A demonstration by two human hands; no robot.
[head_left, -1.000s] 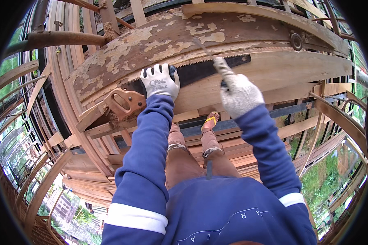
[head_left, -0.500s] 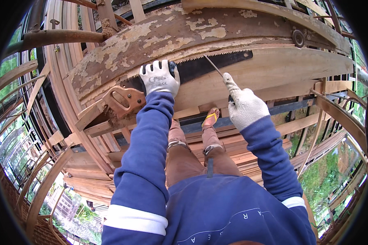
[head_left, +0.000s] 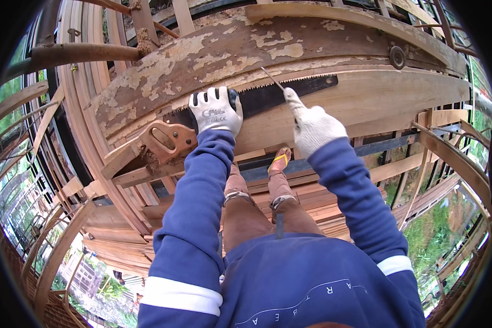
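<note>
My left hand (head_left: 216,109), in a white and black glove, is closed over the dark blade of a handsaw (head_left: 270,93), which lies teeth-up along a pale plank (head_left: 361,104). The saw's wooden handle (head_left: 180,136) is at the left. My right hand (head_left: 317,126), also gloved, grips a thin metal file (head_left: 273,76) with the index finger stretched along it; the file crosses the toothed edge, its tip over the board behind. The file's handle is hidden in my fingers.
Behind the saw lies a weathered board with peeling patches (head_left: 224,49), with a round metal ring (head_left: 397,56) at its right. Stacked timber strips (head_left: 82,76), rusty pipes (head_left: 82,52) and curved wooden pieces (head_left: 448,158) surround the work. My legs and sandaled foot show below.
My right hand with the file shifted back and right by half a second ago, and has since moved forward and left across the teeth. My left hand stays on the blade, barely shifted.
</note>
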